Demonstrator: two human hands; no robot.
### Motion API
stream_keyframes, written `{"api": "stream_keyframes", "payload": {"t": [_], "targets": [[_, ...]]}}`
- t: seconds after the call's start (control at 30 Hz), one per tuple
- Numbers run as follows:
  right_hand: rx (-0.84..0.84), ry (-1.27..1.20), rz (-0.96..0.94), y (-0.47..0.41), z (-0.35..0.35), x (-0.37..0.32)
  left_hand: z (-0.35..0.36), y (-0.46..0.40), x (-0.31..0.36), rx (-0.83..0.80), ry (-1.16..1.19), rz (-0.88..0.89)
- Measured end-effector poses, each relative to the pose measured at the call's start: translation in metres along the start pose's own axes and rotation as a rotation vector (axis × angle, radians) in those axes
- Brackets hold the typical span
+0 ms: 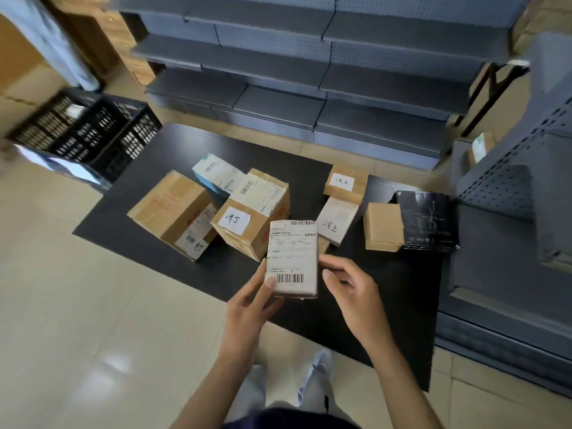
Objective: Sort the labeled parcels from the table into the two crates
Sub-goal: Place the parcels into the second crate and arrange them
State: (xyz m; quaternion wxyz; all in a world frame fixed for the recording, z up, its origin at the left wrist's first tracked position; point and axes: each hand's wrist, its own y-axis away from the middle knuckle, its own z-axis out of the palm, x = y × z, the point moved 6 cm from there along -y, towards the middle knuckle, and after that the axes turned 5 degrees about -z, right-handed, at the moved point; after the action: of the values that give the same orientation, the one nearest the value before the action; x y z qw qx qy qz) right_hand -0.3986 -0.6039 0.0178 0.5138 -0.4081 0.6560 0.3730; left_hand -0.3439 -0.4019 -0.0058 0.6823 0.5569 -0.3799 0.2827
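Note:
My left hand (pixel 252 301) grips a small parcel (pixel 293 258) with a white shipping label and barcodes, held upright above the black table (pixel 154 239). My right hand (pixel 346 289) hovers just right of the parcel, fingers loosely curled, holding nothing. Several labeled parcels lie on the table: a large brown box (pixel 173 209), a box with a handwritten label (pixel 253 212), a blue-white box (pixel 216 174), two small handwritten-label boxes (pixel 345 182) (pixel 335 219), a plain brown box (pixel 382 227) and a black box (pixel 425 219). A black crate (pixel 86 131) stands at the far left.
Grey metal shelving (pixel 294 72) runs behind the table and along the right side (pixel 510 196). A small box (pixel 483 144) sits on the right shelf. The floor is beige tile. My legs and shoes show below.

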Motion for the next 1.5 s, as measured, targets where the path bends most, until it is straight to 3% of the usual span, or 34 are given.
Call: {"api": "stream_keyframes", "payload": {"t": [0.2,0.33,0.47,0.7,0.97,1.5], "targets": [[-0.118,0.410,-0.151,-0.023,0.057,-0.022,-0.083,0.004,0.017,0.079,0.062,0.082],[-0.323,0.720,-0.198,-0.036,0.127,-0.043,-0.161,0.007,0.031,0.153,0.151,0.155],[-0.390,0.922,-0.307,-0.044,0.210,-0.072,-0.249,0.009,0.037,0.211,0.219,0.195],[-0.476,0.956,-0.422,-0.056,0.345,-0.102,-0.387,0.013,0.038,0.405,0.361,0.225],[-0.548,0.944,-0.453,-0.100,0.469,-0.117,-0.489,-0.025,0.044,0.546,0.474,0.199],[-0.640,0.882,-0.488,-0.294,0.694,-0.153,-0.667,-0.198,0.183,0.628,0.461,0.249]]}}
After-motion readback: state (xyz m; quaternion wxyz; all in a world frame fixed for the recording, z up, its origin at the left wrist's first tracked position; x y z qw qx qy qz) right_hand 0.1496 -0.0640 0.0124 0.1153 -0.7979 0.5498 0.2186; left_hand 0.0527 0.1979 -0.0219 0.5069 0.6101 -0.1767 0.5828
